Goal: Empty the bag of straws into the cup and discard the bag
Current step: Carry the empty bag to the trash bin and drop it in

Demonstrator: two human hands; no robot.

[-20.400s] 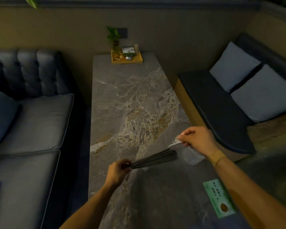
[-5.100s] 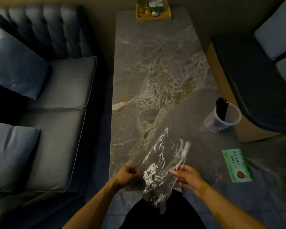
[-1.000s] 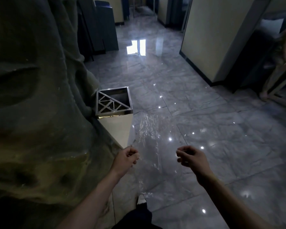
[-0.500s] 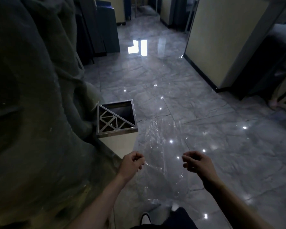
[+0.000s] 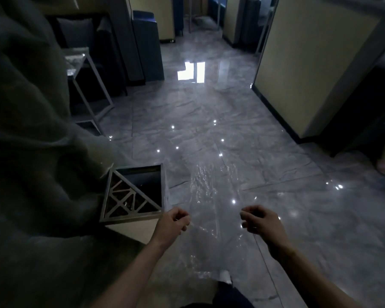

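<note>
Discard step in hand. Clear bag (image 5: 211, 210) stretched between left hand (image 5: 172, 224) and right hand (image 5: 261, 223), fingers of each pinched on an edge, just right of the square bin (image 5: 133, 194). Next move judged: swing left over the open corner beyond the lattice, then let go. Glossy grey tiled floor (image 5: 287, 207); dim room, cream partition (image 5: 298, 63). No cup in view.
</note>
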